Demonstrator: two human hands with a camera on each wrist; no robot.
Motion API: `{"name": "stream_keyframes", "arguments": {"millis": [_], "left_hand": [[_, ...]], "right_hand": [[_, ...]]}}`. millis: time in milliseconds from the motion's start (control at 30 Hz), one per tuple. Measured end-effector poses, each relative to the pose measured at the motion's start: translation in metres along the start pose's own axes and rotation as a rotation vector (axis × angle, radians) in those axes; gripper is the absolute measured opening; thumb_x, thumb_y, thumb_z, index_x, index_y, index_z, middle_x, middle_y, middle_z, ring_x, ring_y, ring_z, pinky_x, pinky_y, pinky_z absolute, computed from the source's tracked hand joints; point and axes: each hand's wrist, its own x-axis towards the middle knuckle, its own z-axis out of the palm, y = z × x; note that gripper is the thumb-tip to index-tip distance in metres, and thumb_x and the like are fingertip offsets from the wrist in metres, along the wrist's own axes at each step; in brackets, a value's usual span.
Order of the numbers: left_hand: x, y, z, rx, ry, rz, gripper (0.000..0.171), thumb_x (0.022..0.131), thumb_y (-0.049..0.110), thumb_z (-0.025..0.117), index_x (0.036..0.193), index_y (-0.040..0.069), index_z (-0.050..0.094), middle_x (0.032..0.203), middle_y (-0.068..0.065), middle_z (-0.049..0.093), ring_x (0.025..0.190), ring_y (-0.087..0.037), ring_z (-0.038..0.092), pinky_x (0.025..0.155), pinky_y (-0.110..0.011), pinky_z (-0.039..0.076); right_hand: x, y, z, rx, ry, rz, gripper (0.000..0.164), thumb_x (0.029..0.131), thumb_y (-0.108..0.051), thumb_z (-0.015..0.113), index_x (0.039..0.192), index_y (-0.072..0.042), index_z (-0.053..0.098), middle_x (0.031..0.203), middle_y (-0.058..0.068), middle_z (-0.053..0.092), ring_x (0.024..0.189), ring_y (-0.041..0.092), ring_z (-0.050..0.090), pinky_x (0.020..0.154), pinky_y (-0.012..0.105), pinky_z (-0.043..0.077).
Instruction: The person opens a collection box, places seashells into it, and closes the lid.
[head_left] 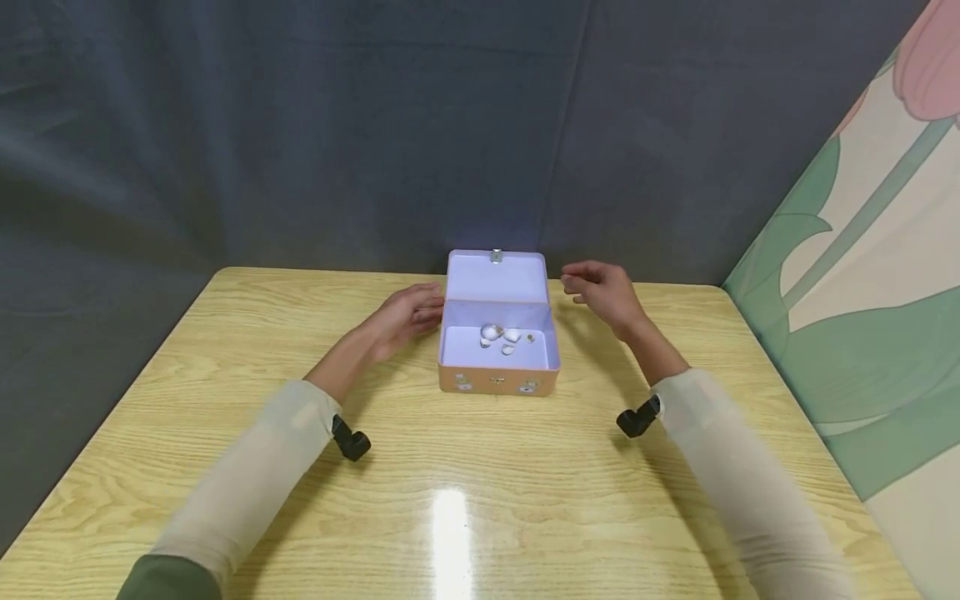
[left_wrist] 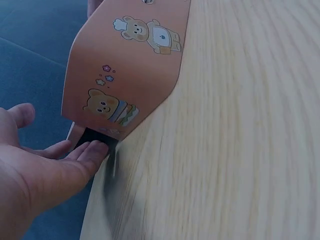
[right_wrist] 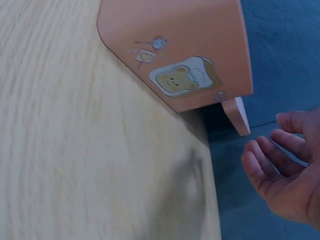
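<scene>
A tin box, orange outside and lilac inside, stands on the table with its hinged lid raised at the back. Several small white seashells lie on its floor. My left hand is at the box's left side, fingers extended toward the back corner; in the left wrist view its fingertips are by that corner, and contact is hard to tell. Off to the right of the lid, my right hand hovers with loosely bent fingers, holding nothing. Bear pictures decorate the box's outer walls.
The wooden table reaches back to a dark curtain. A wall with a flower pattern runs along the right edge. Small black cameras are strapped at both wrists.
</scene>
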Motion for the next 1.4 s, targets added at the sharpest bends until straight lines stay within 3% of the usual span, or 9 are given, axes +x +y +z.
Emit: {"name": "stream_keyframes", "arguments": {"millis": [167, 267, 567, 833, 1100, 1400], "left_hand": [[0.009, 0.001, 0.006, -0.047, 0.017, 0.016, 0.059, 0.122, 0.034, 0.041, 0.170, 0.000, 0.037, 0.179, -0.023, 0.042, 0.167, -0.036, 0.043, 0.141, -0.046, 0.037], [0.013, 0.003, 0.010, -0.073, 0.019, 0.027, 0.060, 0.123, 0.035, 0.040, 0.171, -0.001, 0.038, 0.179, -0.022, 0.042, 0.167, -0.035, 0.042, 0.141, -0.044, 0.038], [0.017, 0.008, 0.011, -0.118, 0.039, 0.015, 0.067, 0.122, 0.037, 0.042, 0.176, -0.002, 0.028, 0.183, -0.021, 0.035, 0.170, -0.034, 0.037, 0.142, -0.043, 0.034], [0.017, 0.010, 0.009, -0.125, 0.047, 0.025, 0.068, 0.123, 0.038, 0.041, 0.176, -0.002, 0.027, 0.184, -0.018, 0.033, 0.171, -0.032, 0.035, 0.144, -0.040, 0.032], [0.017, 0.013, 0.008, -0.139, 0.054, 0.028, 0.070, 0.122, 0.039, 0.041, 0.176, -0.003, 0.026, 0.185, -0.020, 0.031, 0.173, -0.032, 0.032, 0.144, -0.038, 0.030], [0.014, 0.022, 0.006, -0.157, 0.079, 0.040, 0.067, 0.121, 0.040, 0.044, 0.171, -0.005, 0.036, 0.180, -0.021, 0.037, 0.167, -0.033, 0.038, 0.142, -0.037, 0.033]], "right_hand": [[0.004, 0.005, 0.012, 0.053, -0.026, 0.046, 0.051, 0.118, -0.024, 0.059, 0.160, 0.006, 0.057, 0.160, 0.029, 0.062, 0.142, 0.047, 0.066, 0.120, 0.054, 0.060], [0.006, 0.006, 0.018, 0.098, -0.037, 0.066, 0.053, 0.119, -0.022, 0.057, 0.162, 0.008, 0.053, 0.164, 0.031, 0.058, 0.146, 0.049, 0.064, 0.123, 0.059, 0.057], [0.011, 0.007, 0.029, 0.178, -0.049, 0.121, 0.052, 0.121, -0.020, 0.051, 0.162, 0.013, 0.049, 0.164, 0.035, 0.056, 0.151, 0.049, 0.060, 0.128, 0.056, 0.053], [0.014, 0.002, 0.030, 0.205, -0.055, 0.140, 0.049, 0.121, -0.018, 0.049, 0.162, 0.010, 0.052, 0.164, 0.032, 0.057, 0.150, 0.047, 0.060, 0.129, 0.051, 0.053], [0.012, 0.000, 0.031, 0.229, -0.048, 0.107, 0.050, 0.121, -0.017, 0.048, 0.161, 0.012, 0.051, 0.161, 0.035, 0.058, 0.149, 0.048, 0.060, 0.129, 0.053, 0.053], [0.011, -0.006, 0.026, 0.235, -0.031, 0.080, 0.049, 0.121, -0.016, 0.049, 0.161, 0.012, 0.052, 0.160, 0.034, 0.059, 0.147, 0.047, 0.061, 0.129, 0.054, 0.053]]}}
